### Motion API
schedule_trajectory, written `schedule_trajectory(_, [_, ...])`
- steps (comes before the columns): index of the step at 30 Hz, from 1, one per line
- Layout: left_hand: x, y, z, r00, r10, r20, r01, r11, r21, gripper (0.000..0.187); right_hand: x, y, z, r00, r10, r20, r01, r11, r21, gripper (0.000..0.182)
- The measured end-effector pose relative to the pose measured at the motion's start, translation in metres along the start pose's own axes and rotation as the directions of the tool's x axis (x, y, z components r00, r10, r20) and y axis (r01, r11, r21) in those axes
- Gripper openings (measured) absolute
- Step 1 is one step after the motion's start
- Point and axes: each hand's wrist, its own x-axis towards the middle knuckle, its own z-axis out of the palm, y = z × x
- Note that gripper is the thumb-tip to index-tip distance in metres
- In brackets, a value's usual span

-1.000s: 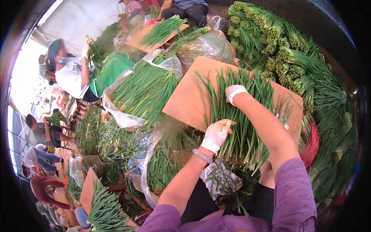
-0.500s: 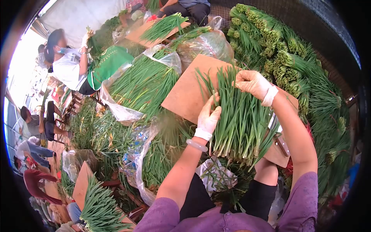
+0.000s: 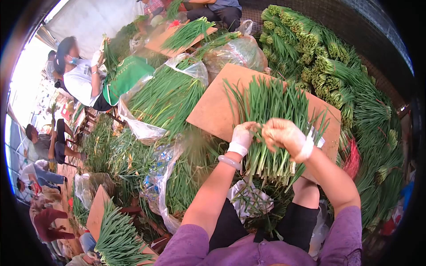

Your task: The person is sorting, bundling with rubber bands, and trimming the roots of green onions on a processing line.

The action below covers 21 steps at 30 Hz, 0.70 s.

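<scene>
Green leafy stalks (image 3: pixel 275 104) lie in a thick layer on a brown board (image 3: pixel 213 106) over my lap, their pale cut ends toward me. My left hand (image 3: pixel 244 134), in a thin glove with a white wrist cover, is closed at the left edge of the stalks, its fingertips pinched. Close beside it on the right, my gloved right hand (image 3: pixel 283 135) has its fingers curled over the stalks and is slightly blurred. Whatever either hand pinches is too small to make out. A metal piece partly shows by the right wrist.
Bundled stalks (image 3: pixel 350 84) are piled high on the right. An open plastic bag of loose stalks (image 3: pixel 171 95) lies beyond my left hand. A person in white (image 3: pixel 82 82) sits at the left. Another board (image 3: pixel 98 208) with stalks stands at the lower left.
My right hand has moved down from the leaf tips toward the cut ends. My left hand has drawn its fingers together. The person in white has raised their head.
</scene>
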Motion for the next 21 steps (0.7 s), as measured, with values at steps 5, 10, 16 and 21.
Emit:
schedule_trajectory(5, [-0.001,0.006,-0.011,0.995,-0.084,-0.045,0.088,0.992,0.086,0.024,-0.103,-0.015,0.031,0.865,0.306,0.397,-0.339,0.941,0.012,0.015])
schedule_trajectory(10, [0.014,-0.016,-0.016,0.985,0.069,-0.161,-0.082,0.993,-0.080,0.084,-0.140,0.038,0.054,0.876,0.281,0.391,0.335,0.230,-0.914,0.054])
schedule_trajectory(16, [-0.001,-0.009,-0.029,0.908,0.401,-0.123,-0.298,0.823,0.484,0.075,-0.083,0.007,-0.033,0.966,-0.199,0.162,0.221,0.326,-0.919,0.027])
schedule_trajectory(21, [-0.029,0.006,-0.003,0.886,0.463,-0.005,-0.387,0.745,0.544,0.053,0.021,0.006,-0.069,0.955,-0.101,-0.280,-0.247,0.251,-0.936,0.035])
